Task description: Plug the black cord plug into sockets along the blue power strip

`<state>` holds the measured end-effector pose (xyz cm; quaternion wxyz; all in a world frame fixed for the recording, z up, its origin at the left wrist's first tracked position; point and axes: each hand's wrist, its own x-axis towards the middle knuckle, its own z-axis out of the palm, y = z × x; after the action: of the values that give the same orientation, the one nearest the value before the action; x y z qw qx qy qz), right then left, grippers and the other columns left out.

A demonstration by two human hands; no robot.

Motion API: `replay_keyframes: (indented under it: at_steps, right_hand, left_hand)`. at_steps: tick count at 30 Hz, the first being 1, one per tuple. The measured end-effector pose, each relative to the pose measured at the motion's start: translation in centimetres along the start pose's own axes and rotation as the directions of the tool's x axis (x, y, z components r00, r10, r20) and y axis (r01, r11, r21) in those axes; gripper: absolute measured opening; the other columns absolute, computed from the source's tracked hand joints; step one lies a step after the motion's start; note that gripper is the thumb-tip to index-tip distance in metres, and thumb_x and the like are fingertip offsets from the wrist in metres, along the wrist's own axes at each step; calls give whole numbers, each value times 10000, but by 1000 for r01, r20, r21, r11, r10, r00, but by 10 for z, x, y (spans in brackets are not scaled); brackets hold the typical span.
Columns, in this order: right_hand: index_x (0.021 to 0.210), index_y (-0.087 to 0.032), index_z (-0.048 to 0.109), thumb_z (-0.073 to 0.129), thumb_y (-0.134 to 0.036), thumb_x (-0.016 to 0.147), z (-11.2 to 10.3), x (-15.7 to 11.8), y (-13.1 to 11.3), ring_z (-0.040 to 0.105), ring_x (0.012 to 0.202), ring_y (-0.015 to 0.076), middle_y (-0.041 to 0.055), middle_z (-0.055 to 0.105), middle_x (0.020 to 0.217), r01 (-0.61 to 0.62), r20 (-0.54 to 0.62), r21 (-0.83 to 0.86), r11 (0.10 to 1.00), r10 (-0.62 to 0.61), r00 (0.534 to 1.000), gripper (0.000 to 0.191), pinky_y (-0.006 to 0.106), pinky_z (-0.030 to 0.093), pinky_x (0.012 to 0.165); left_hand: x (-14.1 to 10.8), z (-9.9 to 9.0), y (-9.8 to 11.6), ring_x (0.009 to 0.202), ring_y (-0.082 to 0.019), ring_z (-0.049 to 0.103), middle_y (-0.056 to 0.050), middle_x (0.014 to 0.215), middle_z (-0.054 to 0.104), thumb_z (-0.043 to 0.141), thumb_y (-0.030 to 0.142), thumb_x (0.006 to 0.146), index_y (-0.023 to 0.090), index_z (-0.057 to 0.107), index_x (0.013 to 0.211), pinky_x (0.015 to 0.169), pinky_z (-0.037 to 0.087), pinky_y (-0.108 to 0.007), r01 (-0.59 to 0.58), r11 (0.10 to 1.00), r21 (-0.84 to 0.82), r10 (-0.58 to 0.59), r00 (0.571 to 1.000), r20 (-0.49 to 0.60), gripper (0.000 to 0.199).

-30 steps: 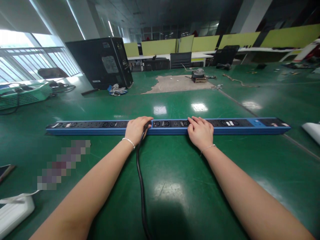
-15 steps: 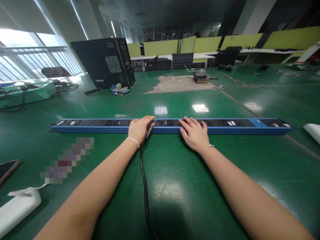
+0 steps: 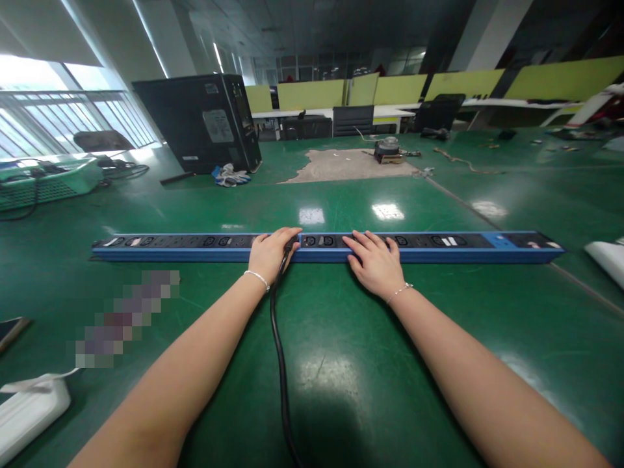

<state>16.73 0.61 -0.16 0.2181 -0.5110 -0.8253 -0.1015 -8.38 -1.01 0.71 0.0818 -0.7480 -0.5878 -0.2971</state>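
Observation:
A long blue power strip (image 3: pixel 448 256) with black socket panels lies crosswise on the green table. My left hand (image 3: pixel 267 259) is closed around the plug end (image 3: pixel 290 246) of a black power cord, against the strip left of its middle. From there the cord (image 3: pixel 279 351) runs down toward me across the table. The fingers partly cover the plug, so how deep it sits in a socket cannot be seen. My right hand (image 3: pixel 376 265) rests on the strip to the right, fingers spread over the sockets, holding nothing.
A black computer case (image 3: pixel 195 127) stands at the back left, with gloves (image 3: pixel 230 175) beside it. A green basket (image 3: pixel 58 185) with cables is at far left. Nearer me are a white power strip (image 3: pixel 34 409) and a phone-like object (image 3: pixel 12 331). A small device (image 3: pixel 389 149) sits farther back.
The camera view has shifted slightly, so the scene sits a little further left. Both hands stay at about the same places on the power strip.

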Motion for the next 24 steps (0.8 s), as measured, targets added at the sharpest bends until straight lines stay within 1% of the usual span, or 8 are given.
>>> replay_keyframes:
  at_steps: [6,11,14,16,17,20,22,24]
  right_hand:
    - [1275,-338,522,424,-352,900,1,0,1,400,1264,227,-16,494,1372,-5,-20,5,1000,5,1000,388,490,213,1036]
    - [1279,-346,516,428,-350,903,3,0,2,396,1265,223,-23,489,1376,0,-25,9,1000,1,1000,387,478,216,1035]
    - [1281,-352,513,426,-348,906,4,0,3,392,1267,223,-25,489,1376,0,-22,12,1000,1,1000,385,479,216,1034]
    - [1281,-351,515,425,-347,907,4,0,3,392,1268,224,-23,489,1376,0,-22,16,1000,0,1000,384,479,216,1034]
    - [1279,-349,517,425,-347,907,4,0,4,392,1267,226,-20,491,1375,1,-21,17,1000,0,1000,383,480,215,1034]
    - [1275,-346,523,422,-345,908,4,1,3,394,1265,229,-16,493,1373,-2,-19,18,1000,3,1000,380,483,212,1034]
    - [1273,-349,524,420,-344,910,4,1,3,396,1263,225,-20,496,1370,-7,-20,19,1000,7,1000,378,479,214,1034]
    - [1272,-352,524,419,-343,910,4,0,3,397,1262,221,-25,497,1369,-9,-21,23,1000,9,1000,377,475,214,1036]
  left_hand:
    - [0,3,-4,1002,-175,588,-19,1097,644,446,371,903,293,559,1184,918,382,-331,-14,1000,6,14,1000,-12,314]
    - [1,9,-5,1014,-181,585,-23,1092,646,469,361,894,282,584,1146,927,390,-335,-27,998,-62,23,998,-67,288]
    - [5,2,-2,1005,-176,590,-33,1092,648,479,333,887,245,589,1123,914,420,-317,26,978,-205,-68,978,-200,275]
    - [8,-7,-3,982,-172,599,-42,1089,648,476,331,885,220,582,1124,894,443,-304,80,948,-308,-174,941,-292,284]
    - [10,-13,-6,975,-172,602,-44,1090,648,478,335,882,212,580,1127,889,450,-303,96,937,-336,-207,927,-312,292]
    - [10,-30,-29,988,-182,605,-46,1104,649,503,338,860,207,588,1128,898,451,-306,131,940,-316,-232,922,-309,310]
    - [7,-42,-52,987,-189,608,-52,1109,648,511,341,846,207,597,1127,886,457,-304,185,942,-281,-272,911,-311,323]
    - [1,-52,-75,984,-195,611,-51,1108,651,512,361,836,216,598,1139,883,460,-308,245,941,-234,-304,915,-264,347]
